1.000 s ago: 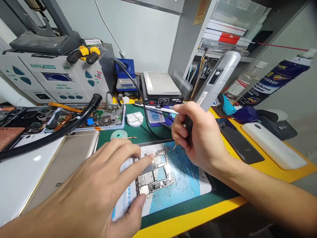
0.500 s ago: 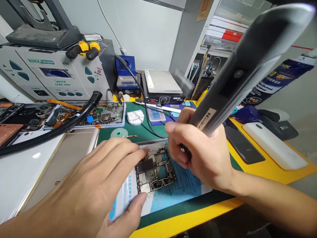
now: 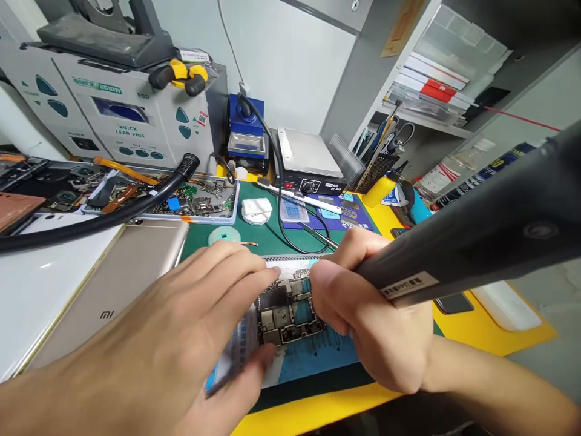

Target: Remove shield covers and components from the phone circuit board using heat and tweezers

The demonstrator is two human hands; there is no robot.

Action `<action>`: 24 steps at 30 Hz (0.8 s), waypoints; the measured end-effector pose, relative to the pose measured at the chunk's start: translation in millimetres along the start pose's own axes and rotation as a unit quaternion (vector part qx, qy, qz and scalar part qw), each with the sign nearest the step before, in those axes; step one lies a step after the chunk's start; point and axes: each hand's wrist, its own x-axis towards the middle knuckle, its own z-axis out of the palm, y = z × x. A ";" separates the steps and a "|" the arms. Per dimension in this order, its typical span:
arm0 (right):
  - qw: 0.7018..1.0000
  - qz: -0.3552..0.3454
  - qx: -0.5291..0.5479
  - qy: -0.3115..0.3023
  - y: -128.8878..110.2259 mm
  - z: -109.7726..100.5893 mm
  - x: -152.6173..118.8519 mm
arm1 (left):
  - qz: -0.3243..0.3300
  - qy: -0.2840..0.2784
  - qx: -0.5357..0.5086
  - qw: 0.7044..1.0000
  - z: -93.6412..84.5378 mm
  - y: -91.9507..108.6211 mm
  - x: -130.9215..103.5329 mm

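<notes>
Circuit board lies on a blue-and-white mat, near the front of the bench, and both of the person's hands crowd over it. In the head view, the only one there is, the left hand is spread flat with the fingers half open, the forefinger tip on the board's upper left edge and the thumb tip at its lower left corner, so the board is pinned rather than gripped. The right hand is closed round the front end of a long dark electric tool, whose body runs up and to the right and fills that side of the frame. The tool's tip is hidden behind the fingers, so whether it touches the board cannot be told.

The mat's front edge sits just inside the yellow edge of the bench, with only a narrow green strip between. To the left, a gold phone back lies just beside the left hand, and a thick black hose crosses above it toward a tray of parts. Behind the board there is open green surface up to a small white pad and a looping black cable. Further back stand a grey rework station and a hot plate. A mesh tool holder stands right of that.
</notes>
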 end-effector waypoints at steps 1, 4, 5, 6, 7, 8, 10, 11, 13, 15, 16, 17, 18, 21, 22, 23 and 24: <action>1.000 -0.003 -0.016 0.002 0.0 -0.2 0.3 | -0.001 0.004 -0.004 1.000 -0.1 0.3 0.3; 0.999 0.004 -0.053 -0.008 -0.7 -1.2 0.6 | -0.008 0.008 -0.025 1.000 -0.3 1.0 2.2; 0.998 0.009 -0.063 -0.012 -1.2 -1.4 0.4 | -0.009 0.009 -0.031 0.999 -0.3 1.1 2.9; 0.997 0.014 -0.071 -0.012 -1.8 -1.5 0.0 | -0.009 0.013 -0.035 0.999 -0.2 1.2 3.5; 0.997 0.020 -0.076 -0.011 -2.4 -1.4 -0.5 | -0.013 0.018 -0.040 0.999 0.0 1.3 3.9; 0.997 0.025 -0.078 -0.011 -2.9 -1.2 -1.3 | -0.014 0.023 -0.045 0.999 0.3 1.5 4.1; 0.997 0.031 -0.073 -0.016 -2.7 -0.7 -3.4 | -0.016 0.031 -0.054 0.998 1.4 1.9 3.5; 0.997 0.034 -0.072 -0.019 -1.7 -0.6 -4.7 | -0.018 0.036 -0.056 0.998 2.2 2.2 2.9; 0.997 0.036 -0.068 -0.015 1.9 -0.8 -7.8 | -0.022 0.042 -0.059 0.997 3.6 2.7 1.3; 0.997 0.033 -0.066 -0.003 6.2 -1.1 -10.6 | -0.025 0.043 -0.065 0.997 4.3 2.8 0.1; 0.997 0.032 -0.065 0.003 7.9 -1.0 -11.5 | -0.024 0.040 -0.069 0.996 4.4 2.7 -0.1; 0.997 0.032 -0.065 0.006 8.7 -0.7 -11.8 | -0.024 0.038 -0.074 0.996 4.3 2.4 -0.1; 0.997 0.033 -0.066 0.005 8.6 0.0 -11.6 | -0.024 0.038 -0.079 0.996 4.0 2.1 0.1; 0.996 0.050 -0.071 -0.005 3.8 2.9 -8.0 | -0.029 0.036 -0.086 0.995 2.9 1.3 1.7; 0.996 0.055 -0.074 -0.008 1.7 3.8 -6.6 | -0.030 0.034 -0.086 0.995 2.6 1.1 2.4; 0.995 0.058 -0.079 -0.009 0.1 4.5 -5.5 | -0.030 0.032 -0.086 0.995 2.4 1.1 3.0; 0.995 0.059 -0.083 -0.008 -0.8 4.7 -5.0 | -0.030 0.030 -0.086 0.995 2.3 1.1 3.5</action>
